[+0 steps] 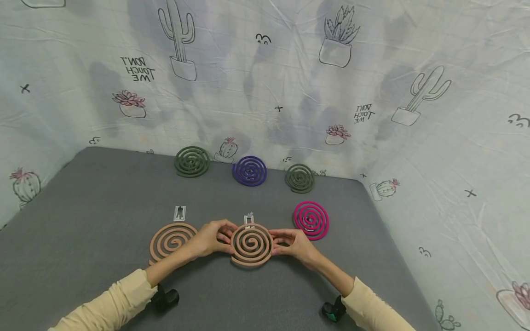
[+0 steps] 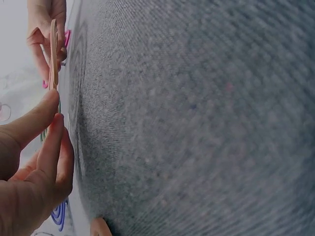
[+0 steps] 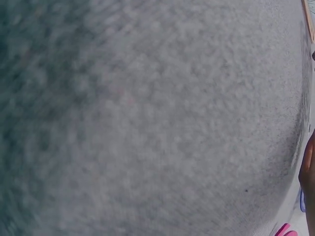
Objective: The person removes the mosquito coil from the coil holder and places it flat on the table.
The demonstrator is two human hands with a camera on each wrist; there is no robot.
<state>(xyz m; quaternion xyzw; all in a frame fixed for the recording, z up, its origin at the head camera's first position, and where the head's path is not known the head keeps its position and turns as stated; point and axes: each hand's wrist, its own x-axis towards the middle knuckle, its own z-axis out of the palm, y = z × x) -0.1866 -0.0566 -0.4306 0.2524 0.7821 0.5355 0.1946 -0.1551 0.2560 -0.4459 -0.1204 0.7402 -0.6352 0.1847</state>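
Between my two hands is a light-brown mosquito coil, its spiral face towards the head camera. My left hand pinches the coil's left edge between thumb and fingers, and my right hand pinches the right edge. In the left wrist view the coil shows edge-on, lifted over the cloth, with left thumb and fingertips at its near end. Just behind it a small metal coil stand is partly covered. The right wrist view catches only a sliver of the right hand.
Another light-brown coil lies left, partly behind my left forearm, with a flat metal stand beyond it. A pink coil is at right. Along the back are a green coil, a purple coil and another green coil.
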